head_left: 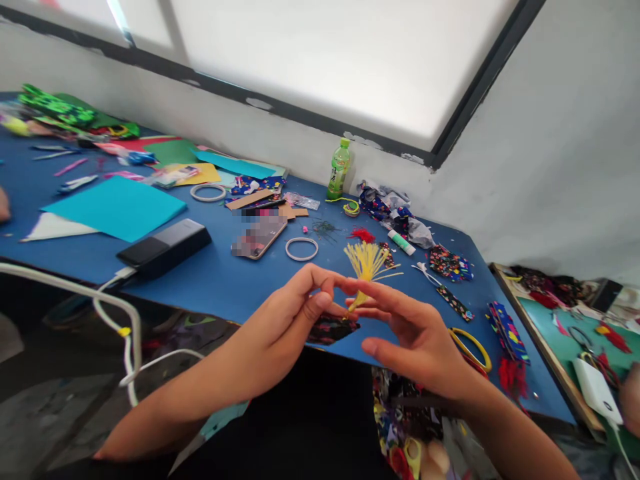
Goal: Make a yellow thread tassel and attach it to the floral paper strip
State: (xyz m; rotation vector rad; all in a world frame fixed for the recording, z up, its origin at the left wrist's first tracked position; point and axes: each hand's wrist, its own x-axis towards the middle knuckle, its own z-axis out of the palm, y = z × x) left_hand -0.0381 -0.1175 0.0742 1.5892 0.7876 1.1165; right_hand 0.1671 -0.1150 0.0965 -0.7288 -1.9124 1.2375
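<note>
One left hand (295, 310): pinched on floral cloth (333, 331).
Right hand (423, 333): spread apart.
Yellow tassel (367, 265): between both; best steadied by its neck, strands free.

A passage is left over bare blue table (225, 290) between the power bank (165, 250) and the left hand (295, 307). Straight ahead, the way is obstructed by the yellow tassel (369, 265) — farther back, by the bottle (339, 173). Ahead of the right hand (423, 327), low reaching is hindered by the glue stick (401, 243) and patterned strip (455, 302).
</note>
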